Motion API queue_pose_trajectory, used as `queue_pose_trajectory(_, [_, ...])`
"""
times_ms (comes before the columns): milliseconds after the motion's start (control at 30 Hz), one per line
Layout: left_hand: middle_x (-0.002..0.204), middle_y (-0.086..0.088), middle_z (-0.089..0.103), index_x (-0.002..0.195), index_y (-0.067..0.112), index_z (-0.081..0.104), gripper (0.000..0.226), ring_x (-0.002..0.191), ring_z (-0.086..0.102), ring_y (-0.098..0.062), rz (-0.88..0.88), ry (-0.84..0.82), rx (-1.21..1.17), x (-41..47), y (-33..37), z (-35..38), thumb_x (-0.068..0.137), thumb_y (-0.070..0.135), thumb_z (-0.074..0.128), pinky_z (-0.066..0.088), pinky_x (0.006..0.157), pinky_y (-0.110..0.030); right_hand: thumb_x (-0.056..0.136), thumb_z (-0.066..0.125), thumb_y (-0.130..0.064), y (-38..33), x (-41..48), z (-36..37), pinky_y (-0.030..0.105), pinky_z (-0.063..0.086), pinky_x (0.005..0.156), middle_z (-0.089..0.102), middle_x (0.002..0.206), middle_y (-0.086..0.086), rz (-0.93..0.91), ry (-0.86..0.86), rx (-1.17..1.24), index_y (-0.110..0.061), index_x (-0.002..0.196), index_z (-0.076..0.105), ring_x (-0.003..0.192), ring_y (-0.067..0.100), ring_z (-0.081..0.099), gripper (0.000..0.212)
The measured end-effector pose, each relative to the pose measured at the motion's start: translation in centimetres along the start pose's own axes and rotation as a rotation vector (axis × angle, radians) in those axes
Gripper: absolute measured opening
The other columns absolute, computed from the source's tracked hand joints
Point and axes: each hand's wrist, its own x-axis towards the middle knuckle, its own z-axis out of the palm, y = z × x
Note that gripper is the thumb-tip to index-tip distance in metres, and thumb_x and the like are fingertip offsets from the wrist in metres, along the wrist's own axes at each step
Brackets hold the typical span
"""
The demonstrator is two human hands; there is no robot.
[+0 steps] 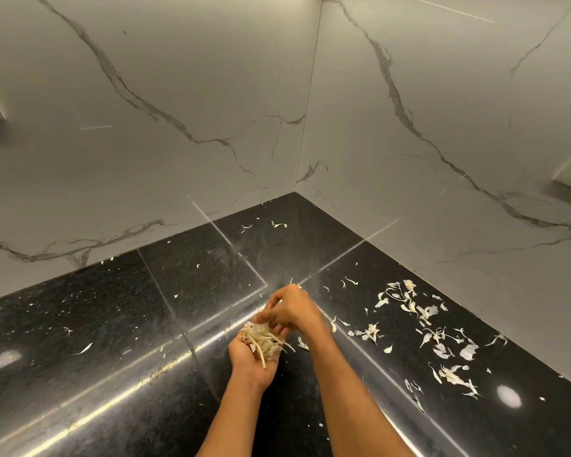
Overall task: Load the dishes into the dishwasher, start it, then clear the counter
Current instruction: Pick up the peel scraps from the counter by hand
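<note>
Nearest the camera, the left hand [249,359] lay palm up and cupped around a heap of peels [262,341], pale papery skins with a few stringy stems poking out. Directly above that hand, the right hand [290,311] bent its fingers down onto the heap, apparently pinching more scraps into it. Both hovered over the black counter [112,324].

To the right of the cupped hand, a wide scatter of peels [426,328] lay uncollected, running from near it out towards the wall side. To its left were only a few stray slivers [84,348]. Beyond it, towards the back corner, a couple of small flakes [279,224] sat by the marble walls [178,94].

No dishes or dishwasher were in view, so that part could not be checked. It looked like the counter-clearing stage, roughly midway: one handful had been gathered, while the big right-hand scatter, the far flakes and disposal of the handful were left.
</note>
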Motion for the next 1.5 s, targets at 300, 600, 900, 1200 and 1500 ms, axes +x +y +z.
queue_pose_trajectory(300, [0.119, -0.031, 0.06, 0.123, -0.005, 0.054, 0.048, 0.117, 0.053, -0.045, -0.026, -0.012, 0.004, 0.7, -0.2, 0.0, 0.098, 0.021, 0.023, 0.039, 0.104, -0.053, 0.072, 0.083, -0.047, -0.6, -1.1, -2.6, 0.033, 0.062, 0.062, 0.072, 0.068, 0.007, -0.056, 0.058, -0.018, -0.01, 0.086, 0.075, 0.055, 0.019, 0.07, 0.04])
queue_pose_trajectory(600, [0.094, -0.027, 0.07, 0.107, -0.008, 0.059, 0.047, 0.086, 0.069, -0.038, 0.019, 0.013, 0.036, 0.9, 0.4, -0.2, 0.099, 0.023, 0.024, 0.051, 0.089, -0.049, 0.062, 0.092, -0.026, 7.0, -0.3, -4.2, 0.044, 0.049, 0.099, 0.057, 0.121, 0.004, 0.194, 0.133, -0.379, -0.02, 0.112, 0.065, 0.115, 0.023, 0.054, 0.057])
queue_pose_trajectory(900, [0.108, -0.027, 0.063, 0.11, -0.007, 0.058, 0.047, 0.102, 0.059, -0.038, 0.002, 0.002, 0.041, 0.9, -0.2, -0.1, 0.1, 0.024, 0.023, 0.044, 0.097, -0.048, 0.077, 0.082, -0.015, 8.9, -0.1, -3.0, 0.033, 0.052, 0.085, 0.067, 0.076, -0.004, 0.06, 0.161, -0.25, -0.013, 0.081, 0.076, 0.081, 0.008, 0.063, 0.008])
queue_pose_trajectory(1200, [0.112, -0.027, 0.062, 0.113, -0.007, 0.057, 0.046, 0.101, 0.061, -0.039, -0.001, 0.009, 0.029, 1.0, -0.2, -0.3, 0.099, 0.022, 0.024, 0.058, 0.079, -0.049, 0.078, 0.076, -0.009, 11.0, 0.3, -5.7, 0.029, 0.048, 0.066, 0.067, 0.071, 0.001, 0.087, 0.576, -0.073, -0.014, 0.071, 0.07, 0.071, 0.014, 0.061, 0.011])
queue_pose_trajectory(1500, [0.1, -0.027, 0.068, 0.109, -0.008, 0.058, 0.047, 0.089, 0.068, -0.039, 0.01, 0.015, 0.023, 1.7, -0.3, 0.1, 0.1, 0.022, 0.024, 0.059, 0.077, -0.047, 0.082, 0.057, 0.005, 9.6, 1.6, -4.6, 0.032, 0.051, 0.075, 0.07, 0.094, 0.011, 0.063, 0.475, -0.324, -0.011, 0.083, 0.072, 0.093, 0.028, 0.067, 0.022])
